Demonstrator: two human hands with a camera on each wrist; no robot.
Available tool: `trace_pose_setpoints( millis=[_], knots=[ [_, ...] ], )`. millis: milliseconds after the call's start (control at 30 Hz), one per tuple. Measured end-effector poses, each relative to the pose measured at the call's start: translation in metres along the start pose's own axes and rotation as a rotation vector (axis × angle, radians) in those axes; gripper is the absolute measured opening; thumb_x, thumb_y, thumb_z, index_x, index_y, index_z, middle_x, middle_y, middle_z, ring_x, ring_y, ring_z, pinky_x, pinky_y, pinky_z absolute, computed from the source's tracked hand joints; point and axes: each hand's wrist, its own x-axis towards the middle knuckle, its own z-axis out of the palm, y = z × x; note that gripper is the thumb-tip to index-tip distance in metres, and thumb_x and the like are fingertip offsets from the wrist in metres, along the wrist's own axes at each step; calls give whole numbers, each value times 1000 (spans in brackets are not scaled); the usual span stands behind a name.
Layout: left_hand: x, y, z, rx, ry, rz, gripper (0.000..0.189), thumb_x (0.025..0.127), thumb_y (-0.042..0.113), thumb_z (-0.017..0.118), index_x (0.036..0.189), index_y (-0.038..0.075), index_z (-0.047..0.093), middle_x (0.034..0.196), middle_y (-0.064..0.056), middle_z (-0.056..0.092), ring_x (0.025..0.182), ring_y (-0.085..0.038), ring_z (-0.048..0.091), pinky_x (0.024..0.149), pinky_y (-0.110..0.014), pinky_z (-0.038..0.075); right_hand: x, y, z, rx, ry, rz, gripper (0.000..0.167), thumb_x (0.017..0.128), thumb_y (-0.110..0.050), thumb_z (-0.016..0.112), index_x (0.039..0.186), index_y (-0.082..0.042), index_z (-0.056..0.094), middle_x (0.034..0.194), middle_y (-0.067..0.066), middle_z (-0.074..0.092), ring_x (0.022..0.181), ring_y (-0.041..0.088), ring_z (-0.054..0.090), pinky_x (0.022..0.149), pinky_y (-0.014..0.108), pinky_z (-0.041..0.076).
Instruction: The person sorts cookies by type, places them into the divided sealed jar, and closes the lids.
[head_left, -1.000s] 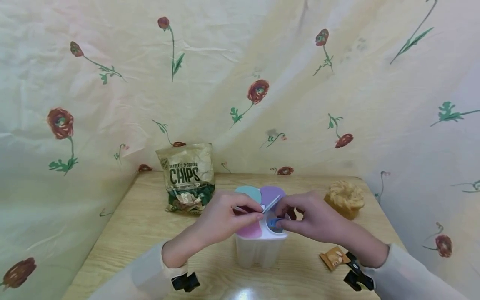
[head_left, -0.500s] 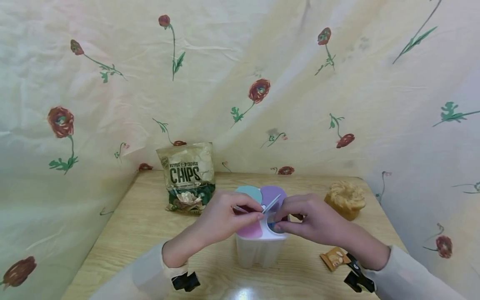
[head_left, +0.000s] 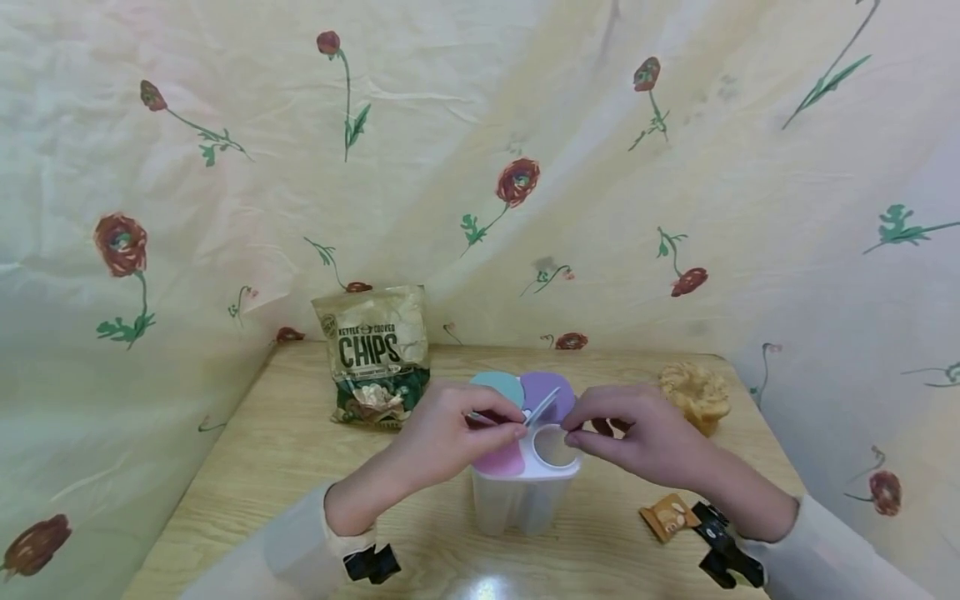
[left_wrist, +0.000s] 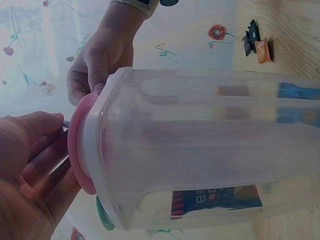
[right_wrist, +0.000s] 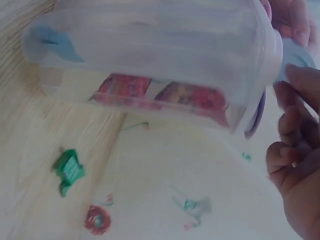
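The right hand (head_left: 637,429) has moved up and toward the right of the frame, out of the hole where it had a small blue thing a second ago. From my far-off seat, I see nothing in that hand now. Its fingers are loosely bent, thumb and finger tips close together by the hole's round rim (head_left: 557,467). I can't tell if they touch it. The left hand (head_left: 450,429) stays where it was, pinching the pale blue lid (head_left: 542,408).

The see-through tub (head_left: 521,504) stands upright on the table (head_left: 247,500), a bit below the middle of the frame, under both hands. In the left wrist view, a blue packet (left_wrist: 297,91) shows low inside it, but I can't be sure it's the same one.

I think what matters most is how the lid and hole lie. The lid is up on its edge just beside the hole, toward the frame's upper left. Its long line tilts up and right. The left hand is nearer the lid because it holds it; the right hand is nearer the open hole, on its right side. The pink lid (head_left: 501,461) sits on the tub just left of the hole.
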Motion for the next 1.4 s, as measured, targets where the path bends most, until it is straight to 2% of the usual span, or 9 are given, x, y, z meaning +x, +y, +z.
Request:
trace_pose_setpoints(
  millis=[200,333,533,867,1000,1100,1233,1400],
  knots=[
    [-1,0,0,20,16,-6,8,89,14,81,97,13,81,93,2,79,83,-2,71,74,-21,61,-28,22,-14,-20,90,103,34,87,0,79,100,-31,75,85,-19,70,63,1,55,52,18,46],
    [-1,0,0,28,24,4,8,89,15,81,97,13,81,93,3,79,84,-1,71,74,-20,61,-51,37,-18,-23,89,198,30,87,-1,79,100,-28,76,86,-15,72,70,3,62,55,22,52],
    [0,0,0,17,10,-6,12,90,15,80,102,13,81,95,2,79,84,-1,71,74,-20,61,-85,56,-19,-35,18,329,22,90,-9,78,101,-28,76,91,-14,74,81,3,67,62,25,56],
    [1,1,0,32,7,-17,12,89,15,80,102,14,81,94,2,78,82,0,69,73,-20,61,-125,99,-6,38,-114,371,18,91,-13,78,107,-21,75,102,-11,73,93,-1,65,64,25,54],
    [1,1,0,35,0,-10,12,89,14,80,102,13,81,94,2,78,82,0,69,73,-20,61,-134,111,2,52,-165,384,19,91,-16,79,109,-22,74,106,-9,73,96,-4,62,64,25,51],
    [1,1,0,34,-3,-3,12,89,13,81,101,12,81,94,1,78,82,0,69,73,-20,61,-136,116,5,81,-216,408,19,91,-19,78,110,-19,74,107,-2,74,97,-3,62,64,25,49],
    [1,2,0,21,0,4,12,89,13,80,101,11,81,94,1,78,81,0,69,72,-21,61,-137,121,6,129,-291,473,23,92,-24,78,112,-12,74,109,6,74,97,3,64,65,25,48],
    [0,1,0,9,0,10,12,90,13,79,102,10,81,93,0,78,81,0,69,72,-21,61,-141,129,8,193,-366,524,26,93,-24,77,114,-10,74,109,7,74,99,10,67,67,24,48]
  ],
)
